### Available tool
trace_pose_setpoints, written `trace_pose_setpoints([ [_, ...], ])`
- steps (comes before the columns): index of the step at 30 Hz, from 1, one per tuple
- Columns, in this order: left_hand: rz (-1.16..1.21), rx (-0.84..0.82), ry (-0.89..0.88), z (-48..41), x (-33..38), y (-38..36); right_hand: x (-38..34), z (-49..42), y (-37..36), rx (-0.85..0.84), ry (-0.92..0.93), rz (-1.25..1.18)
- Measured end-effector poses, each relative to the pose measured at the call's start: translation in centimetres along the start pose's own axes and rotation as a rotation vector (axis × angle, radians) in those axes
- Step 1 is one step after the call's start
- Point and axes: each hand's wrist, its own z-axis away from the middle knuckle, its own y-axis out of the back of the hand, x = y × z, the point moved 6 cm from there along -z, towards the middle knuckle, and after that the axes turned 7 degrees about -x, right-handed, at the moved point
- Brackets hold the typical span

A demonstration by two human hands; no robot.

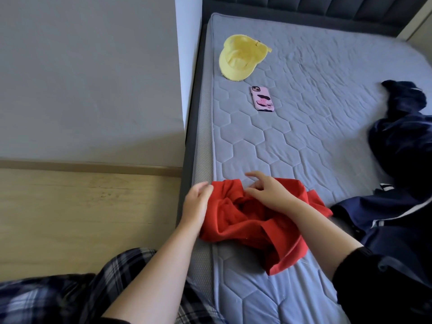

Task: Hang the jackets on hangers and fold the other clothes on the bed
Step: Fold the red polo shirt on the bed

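A crumpled red garment [243, 225] lies at the near left edge of the grey quilted mattress [292, 141]. My left hand [196, 202] is at its left edge with fingers loosely bent; whether it grips the cloth I cannot tell. Over the garment's far edge my right hand [268, 192] hovers or rests with its fingers spread and relaxed. A dark navy jacket [402, 155] with white piping is heaped along the right side of the bed.
A yellow cap [240, 57] and a phone in a pink case [263, 98] lie farther up the mattress. A grey wall and wooden floor [81, 213] are left of the bed. A dark padded headboard [315, 8] is at the top.
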Motion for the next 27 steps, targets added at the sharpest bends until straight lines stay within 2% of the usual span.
trace_pose_setpoints([
  [2, 0.021, -0.171, 0.031, 0.5, -0.2, -1.5, -0.7, -0.1, -0.1, -0.078, 0.059, 0.060],
  [5, 0.004, -0.246, 0.037, 0.9, -0.4, -2.0, -2.1, -0.7, -1.1, -0.170, 0.129, 0.183],
  [7, -0.011, -0.291, 0.035, 1.0, -0.3, -2.1, -2.8, -1.1, -1.7, -0.161, 0.143, 0.264],
  [9, -0.068, -0.337, 0.017, 1.2, -0.2, -2.4, -3.3, -1.4, -1.5, -0.067, 0.145, 0.259],
  [13, -0.267, -0.248, -0.103, 1.1, 0.3, -2.1, -3.6, -1.6, 1.0, 0.263, 0.142, 0.083],
  [16, -0.297, -0.079, -0.212, 1.3, 0.9, -1.0, -2.4, -1.7, 2.5, 0.342, -0.062, -0.163],
  [18, -0.313, 0.031, -0.248, 1.4, 1.0, -0.2, -1.2, -1.3, 3.8, 0.451, -0.180, -0.316],
  [20, -0.397, 0.075, -0.274, 1.4, 1.4, -0.1, -0.7, -0.9, 4.7, 0.513, -0.231, -0.355],
  [24, -0.499, -0.059, -0.455, 1.7, 4.6, -2.0, -2.6, -0.5, 5.2, 0.545, -0.170, -0.437],
  [27, -0.399, -0.142, -0.377, 1.2, 6.7, -3.0, -5.0, -0.3, 5.6, 0.519, -0.099, -0.519],
])
